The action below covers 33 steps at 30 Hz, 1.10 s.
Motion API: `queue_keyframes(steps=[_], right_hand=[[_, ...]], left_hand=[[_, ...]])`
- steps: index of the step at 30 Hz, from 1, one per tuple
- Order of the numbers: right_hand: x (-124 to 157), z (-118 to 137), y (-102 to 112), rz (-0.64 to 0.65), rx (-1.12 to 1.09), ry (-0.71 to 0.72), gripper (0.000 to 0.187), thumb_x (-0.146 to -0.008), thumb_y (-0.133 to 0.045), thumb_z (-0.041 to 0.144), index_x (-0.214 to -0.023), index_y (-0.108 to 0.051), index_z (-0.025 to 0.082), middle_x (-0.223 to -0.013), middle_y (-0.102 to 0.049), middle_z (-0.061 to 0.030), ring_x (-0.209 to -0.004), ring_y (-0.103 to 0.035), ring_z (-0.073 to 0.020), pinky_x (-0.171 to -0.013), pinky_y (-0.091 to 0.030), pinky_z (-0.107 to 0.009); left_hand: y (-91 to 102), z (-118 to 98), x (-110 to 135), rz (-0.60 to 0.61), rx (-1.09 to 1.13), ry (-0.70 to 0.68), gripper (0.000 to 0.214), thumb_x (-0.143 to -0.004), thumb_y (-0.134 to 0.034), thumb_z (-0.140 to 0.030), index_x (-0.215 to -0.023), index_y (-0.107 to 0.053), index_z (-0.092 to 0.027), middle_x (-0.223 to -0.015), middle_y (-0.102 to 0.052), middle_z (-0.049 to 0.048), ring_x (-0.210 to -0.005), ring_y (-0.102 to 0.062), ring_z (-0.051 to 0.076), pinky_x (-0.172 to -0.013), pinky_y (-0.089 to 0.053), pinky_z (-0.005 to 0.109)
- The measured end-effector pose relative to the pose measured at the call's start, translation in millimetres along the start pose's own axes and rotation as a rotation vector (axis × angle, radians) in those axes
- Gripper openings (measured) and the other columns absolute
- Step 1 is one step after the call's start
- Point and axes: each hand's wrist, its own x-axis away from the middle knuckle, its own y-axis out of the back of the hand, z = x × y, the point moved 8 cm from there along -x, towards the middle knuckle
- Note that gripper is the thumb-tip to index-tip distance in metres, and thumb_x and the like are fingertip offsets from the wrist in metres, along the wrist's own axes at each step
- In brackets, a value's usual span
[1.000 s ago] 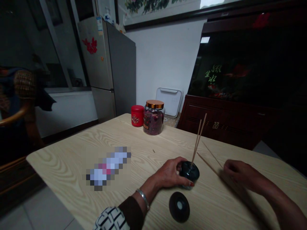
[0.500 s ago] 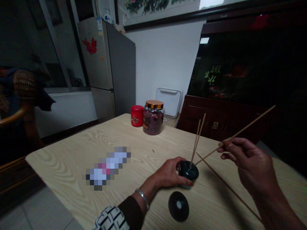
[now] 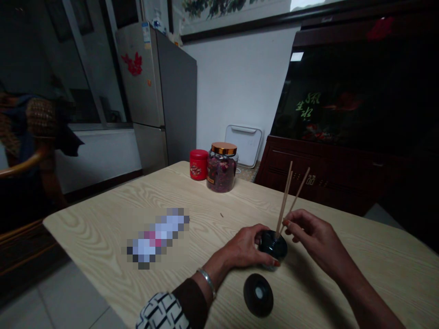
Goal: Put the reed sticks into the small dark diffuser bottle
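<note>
"Where could a hand pass?"
"Over the open tabletop [image 3: 202, 201], mid-frame, between the pixelated item [image 3: 159, 236] and the glass jar [image 3: 221, 176]."
"And at the dark bottle [image 3: 273, 249], lower right of centre?"
"Hemmed in: left hand [image 3: 243, 248] around its left, right hand [image 3: 311, 229] at its upper right, sticks [image 3: 285, 197] rising above, dark lid [image 3: 258, 297] just below."

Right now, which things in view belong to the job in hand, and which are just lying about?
In the job:
dark diffuser bottle, gripped by the left hand
reed sticks, one pinched by the right hand
dark round lid, probably

Lying about:
red canister
copper-lidded jar of dried flowers
blurred-out item
</note>
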Motion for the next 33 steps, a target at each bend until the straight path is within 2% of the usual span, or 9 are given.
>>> queue_keyframes(steps=[4,7,10,12,14,17,21,33], right_hand=[[-0.7,-7.3,-6.7,0.18,0.099,-0.021,0.029,-0.088,-0.057,0.049,-0.086,-0.065,0.021,-0.077,-0.068,-0.0026,-0.071,-0.064,-0.0181,-0.06,-0.05,-0.028],[-2.7,-27.8,11.1,0.227,0.179,-0.066,0.034,-0.09,-0.051,0.052,-0.087,-0.064,0.022,-0.078,-0.068,-0.0035,-0.07,-0.063,-0.019,-0.06,-0.049,-0.028],[-4.2,-64.7,38.0,0.22,0.47,-0.1,0.025,-0.088,-0.051,0.044,-0.08,-0.063,0.023,-0.075,-0.068,-0.0039,-0.069,-0.063,-0.0198,-0.061,-0.045,-0.029],[-2.5,-96.6,52.3,0.22,0.702,-0.177,0.019,-0.086,-0.053,0.037,-0.076,-0.062,0.023,-0.075,-0.069,-0.0048,-0.07,-0.063,-0.0213,-0.062,-0.042,-0.03],[1.5,-125.5,59.3,0.24,0.853,-0.265,0.015,-0.083,-0.056,0.034,-0.075,-0.064,0.023,-0.079,-0.071,-0.0067,-0.072,-0.065,-0.0232,-0.062,-0.04,-0.031],[7.6,-152.1,57.6,0.284,0.914,-0.341,0.011,-0.08,-0.059,0.031,-0.078,-0.066,0.022,-0.087,-0.072,-0.0101,-0.078,-0.066,-0.0259,-0.063,-0.04,-0.032],[9.8,-160.6,52.4,0.302,0.898,-0.366,0.011,-0.079,-0.058,0.026,-0.077,-0.067,0.021,-0.089,-0.073,-0.0108,-0.08,-0.067,-0.0264,-0.064,-0.04,-0.032],[7.1,-153.2,53.9,0.293,0.847,-0.324,0.016,-0.08,-0.057,0.028,-0.07,-0.067,0.022,-0.081,-0.074,-0.0063,-0.074,-0.067,-0.0217,-0.064,-0.043,-0.03]], left_hand=[[0.1,-0.5,0.5,-0.005,-0.004,-0.008,0.073,-0.054,-0.092,-0.03,-0.12,-0.065,-0.017,-0.105,-0.07,0.008,-0.099,-0.064,0.025,-0.087,-0.049,0.035],[-0.5,-1.7,1.2,0.0,0.004,0.001,0.072,-0.054,-0.092,-0.031,-0.119,-0.064,-0.017,-0.104,-0.07,0.008,-0.098,-0.064,0.024,-0.087,-0.05,0.036],[-1.1,-1.2,1.4,0.006,0.014,0.018,0.074,-0.053,-0.092,-0.031,-0.12,-0.064,-0.017,-0.105,-0.07,0.0081,-0.097,-0.064,0.024,-0.087,-0.05,0.036],[-1.4,0.5,1.1,0.008,0.02,0.027,0.075,-0.053,-0.093,-0.032,-0.12,-0.064,-0.017,-0.106,-0.07,0.0086,-0.098,-0.064,0.024,-0.087,-0.05,0.036],[-1.2,2.5,0.3,0.002,0.017,0.031,0.076,-0.052,-0.093,-0.032,-0.121,-0.064,-0.017,-0.107,-0.07,0.0089,-0.099,-0.064,0.025,-0.087,-0.049,0.035],[-1.5,4.9,-0.7,0.002,0.019,0.03,0.076,-0.052,-0.093,-0.031,-0.12,-0.064,-0.017,-0.105,-0.069,0.0085,-0.098,-0.064,0.024,-0.085,-0.05,0.034],[-2.1,6.3,-0.8,0.014,0.025,0.028,0.076,-0.052,-0.093,-0.034,-0.121,-0.064,-0.018,-0.105,-0.069,0.0077,-0.098,-0.063,0.024,-0.084,-0.049,0.032],[0.1,8.4,-1.4,-0.011,-0.019,0.032,0.08,-0.051,-0.094,-0.033,-0.123,-0.063,-0.018,-0.107,-0.069,0.008,-0.1,-0.063,0.025,-0.085,-0.049,0.032]])
